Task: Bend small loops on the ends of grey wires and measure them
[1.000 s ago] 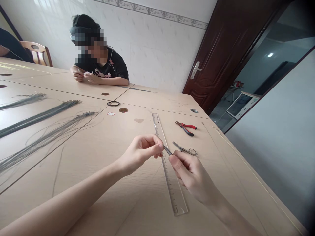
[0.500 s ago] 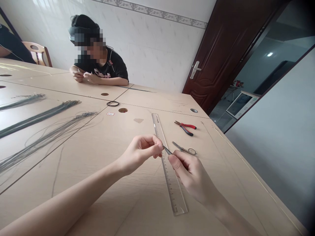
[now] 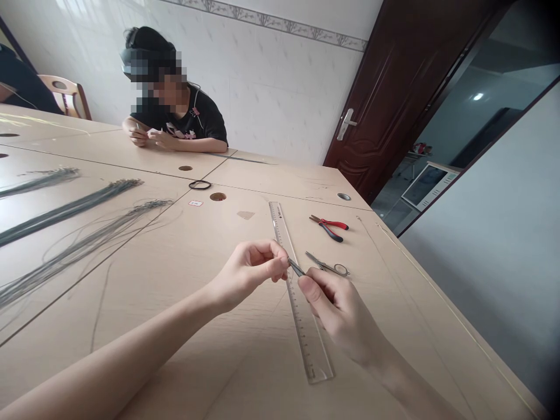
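Observation:
My left hand [image 3: 258, 265] is closed in a pinch over the ruler, thumb against fingertips. What it pinches is too small to make out, though a faint thin strand seems to curve below the fingertips. Held in my right hand [image 3: 335, 297] are metal tweezers [image 3: 296, 268], their pointed tips up against the left fingertips. Under both hands lies a clear plastic ruler [image 3: 308, 338]. Small scissors [image 3: 326, 265] rest just beyond my right hand, and red-and-black pliers [image 3: 330, 226] lie farther back.
Bundles of grey cords [image 3: 83, 207] lie at the left. A black ring [image 3: 200, 185], a small label [image 3: 196, 203] and a table hole [image 3: 218, 197] are toward the middle. Thin cords [image 3: 446, 303] run along the right edge. A co-worker [image 3: 175, 116] sits across the table [image 3: 210, 361].
The tweezers' prongs look slightly farther apart at the left fingertips than before. Both hands have otherwise stayed in place.

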A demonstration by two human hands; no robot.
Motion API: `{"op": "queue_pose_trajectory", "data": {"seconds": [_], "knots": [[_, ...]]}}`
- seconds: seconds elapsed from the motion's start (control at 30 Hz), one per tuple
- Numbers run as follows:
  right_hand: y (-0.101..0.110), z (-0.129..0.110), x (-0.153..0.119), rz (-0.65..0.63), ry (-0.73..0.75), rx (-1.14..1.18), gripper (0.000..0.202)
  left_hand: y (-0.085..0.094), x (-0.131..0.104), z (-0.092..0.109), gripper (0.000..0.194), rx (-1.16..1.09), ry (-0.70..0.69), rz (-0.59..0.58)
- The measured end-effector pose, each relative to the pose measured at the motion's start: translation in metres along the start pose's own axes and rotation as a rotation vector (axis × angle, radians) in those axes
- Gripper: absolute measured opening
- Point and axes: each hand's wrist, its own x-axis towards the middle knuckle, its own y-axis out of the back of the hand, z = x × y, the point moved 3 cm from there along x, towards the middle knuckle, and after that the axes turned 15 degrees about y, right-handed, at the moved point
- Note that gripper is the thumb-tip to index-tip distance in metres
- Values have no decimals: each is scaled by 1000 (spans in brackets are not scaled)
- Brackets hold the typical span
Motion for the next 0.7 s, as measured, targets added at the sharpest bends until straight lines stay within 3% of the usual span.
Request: {"op": "queue_pose_trajectory", "data": {"seconds": [0.4,0.7], "knots": [[1,-1,2,-7,7,-51,42,0,-1,1,16,6,10,13],[0,0,0,33,-10,55,40,0,-1,0,18,21,16,16]]}}
